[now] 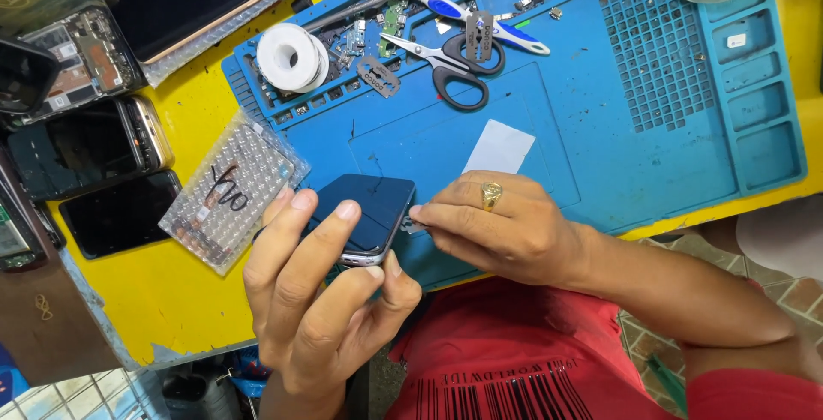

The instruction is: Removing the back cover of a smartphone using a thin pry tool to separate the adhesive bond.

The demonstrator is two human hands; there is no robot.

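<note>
Head view: dark phone (364,212) gripped in left hand (317,300) fingers, right hand (506,227) fingers pinched at its edge.

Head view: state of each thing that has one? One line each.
Dark phone: screen off, tilted, held off the mat.
Left hand: grip closed around the phone's lower edge.
Right hand: fingertips pinched at the phone's right edge; what they hold is too small to tell.
Scissors: shut, lying flat on the blue mat.
Solder spool: lying flat, wound.
Bubble-wrap pouch: flat on the yellow table, something packed inside.
</note>
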